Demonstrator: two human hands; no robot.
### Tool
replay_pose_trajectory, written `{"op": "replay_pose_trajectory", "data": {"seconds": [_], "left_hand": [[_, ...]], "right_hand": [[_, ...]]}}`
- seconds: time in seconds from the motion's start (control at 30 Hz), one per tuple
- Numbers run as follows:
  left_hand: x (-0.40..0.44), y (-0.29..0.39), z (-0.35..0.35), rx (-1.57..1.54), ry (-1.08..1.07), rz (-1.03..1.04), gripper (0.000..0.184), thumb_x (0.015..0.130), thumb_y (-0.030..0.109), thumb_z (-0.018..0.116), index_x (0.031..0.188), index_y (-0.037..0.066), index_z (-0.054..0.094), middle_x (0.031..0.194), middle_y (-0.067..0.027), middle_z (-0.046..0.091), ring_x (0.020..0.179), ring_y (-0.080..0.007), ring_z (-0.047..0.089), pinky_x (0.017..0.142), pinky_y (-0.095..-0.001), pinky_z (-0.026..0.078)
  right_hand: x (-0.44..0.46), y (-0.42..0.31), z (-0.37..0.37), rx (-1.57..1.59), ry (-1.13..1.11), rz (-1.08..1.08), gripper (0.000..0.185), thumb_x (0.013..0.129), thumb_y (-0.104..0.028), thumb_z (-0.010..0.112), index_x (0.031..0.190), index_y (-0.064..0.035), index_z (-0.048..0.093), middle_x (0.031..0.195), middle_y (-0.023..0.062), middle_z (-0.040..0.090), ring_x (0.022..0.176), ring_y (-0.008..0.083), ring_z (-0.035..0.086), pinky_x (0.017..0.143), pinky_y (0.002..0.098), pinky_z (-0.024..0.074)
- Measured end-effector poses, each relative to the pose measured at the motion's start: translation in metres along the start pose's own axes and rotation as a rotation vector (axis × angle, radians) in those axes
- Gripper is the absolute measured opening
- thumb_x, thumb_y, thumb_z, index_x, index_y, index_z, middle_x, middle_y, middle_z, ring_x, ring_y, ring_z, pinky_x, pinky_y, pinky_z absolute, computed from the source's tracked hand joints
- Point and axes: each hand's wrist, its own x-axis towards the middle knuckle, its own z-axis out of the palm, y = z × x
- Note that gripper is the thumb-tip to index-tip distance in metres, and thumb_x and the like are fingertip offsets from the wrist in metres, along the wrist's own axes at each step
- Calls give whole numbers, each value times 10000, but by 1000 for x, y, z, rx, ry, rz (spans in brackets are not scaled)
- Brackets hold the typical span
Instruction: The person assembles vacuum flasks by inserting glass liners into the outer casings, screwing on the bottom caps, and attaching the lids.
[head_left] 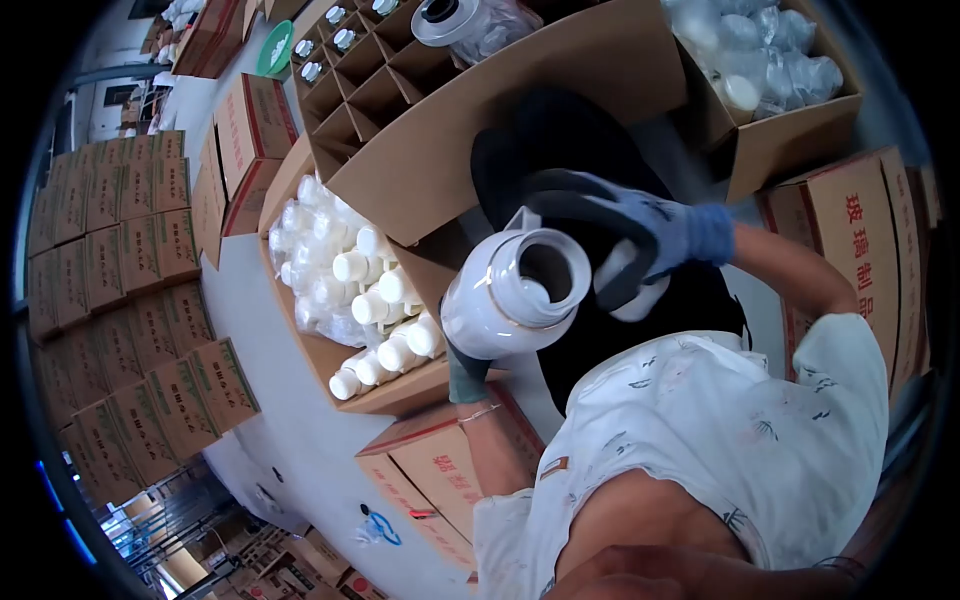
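Note:
A glossy white thermos jug (487, 312) tilts in front of my lap, its mouth facing me, with a rounded white shape inside the neck. My left hand (468, 372), in a dark glove with a grey-green cuff, supports the jug from its far left side; the jug hides most of its fingers. Beside the jug's mouth, my right hand (640, 232) is closed in a blue-and-black glove. Its fingers wrap round a smooth white cap-like piece (645, 299), partly covered by the glove.
A divided carton (400, 75) holds several bottles and a plastic-wrapped jug (455, 25). On the left, an open carton (300, 365) contains white caps (395, 350) and bagged pieces. Another carton (750, 150) of wrapped parts stands upper right. Stacked boxes (130, 250) line the far left.

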Motion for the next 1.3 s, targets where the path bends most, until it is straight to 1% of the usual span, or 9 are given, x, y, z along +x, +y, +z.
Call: {"op": "replay_pose_trajectory", "data": {"seconds": [0.07,0.17,0.33,0.43,0.67,0.7,0.8,1.07,1.3], "left_hand": [[0,-16,-12,-41,15,-35,664,811,222,727,1377,57,421,1368,-115,493,1271,-254,458,1091,-397,344],[0,-14,-16,183,105,74,666,808,248,729,1375,66,430,1369,-113,493,1272,-257,456,1088,-398,347],[15,-3,24,712,262,380,671,802,291,732,1371,82,445,1370,-111,494,1274,-260,452,1083,-398,352],[30,-3,53,855,315,482,674,799,317,734,1369,91,454,1371,-109,495,1275,-262,450,1080,-399,355],[54,-16,63,829,337,511,665,799,317,734,1362,92,462,1364,-110,502,1269,-266,456,1077,-403,358],[54,-17,63,829,338,511,663,799,317,734,1361,92,463,1362,-110,503,1268,-267,456,1077,-404,358],[57,-19,59,827,328,513,660,799,317,734,1358,93,466,1359,-111,506,1265,-268,459,1075,-406,359],[62,-20,68,828,322,546,649,799,317,735,1350,94,475,1350,-112,513,1258,-273,465,1072,-411,362],[59,-24,84,817,321,556,640,798,318,735,1344,95,483,1343,-113,520,1252,-277,471,1069,-416,364]], "right_hand": [[35,1,21,203,26,-181,939,659,-366,837,1419,-48,386,1397,194,426,1310,340,404,1083,422,352],[71,-10,18,231,34,-205,903,658,-395,852,1381,-48,437,1296,135,537,1186,269,538,1022,379,422],[97,-10,15,189,288,-153,818,660,-382,851,1310,-40,492,1167,153,607,1068,289,609,928,375,493],[105,-19,5,80,480,-1,736,665,-267,856,1268,-8,523,1101,120,638,999,236,622,900,359,481],[106,-30,7,26,551,-79,670,653,-251,849,1208,-20,555,1137,151,621,1016,276,620,892,379,491],[105,-28,6,-34,510,-124,740,662,-332,852,1237,-4,522,1132,166,603,1014,305,619,894,371,500],[105,-22,1,47,364,-203,734,663,-324,854,1235,-4,525,1120,164,608,1014,298,618,898,366,498],[117,-20,-6,-36,662,-71,720,678,-343,848,1222,8,532,1100,178,625,1010,289,630,884,371,502],[109,-34,-20,-59,568,-184,699,661,-296,862,1218,-8,552,1106,152,637,1024,254,629,907,342,493]]}}
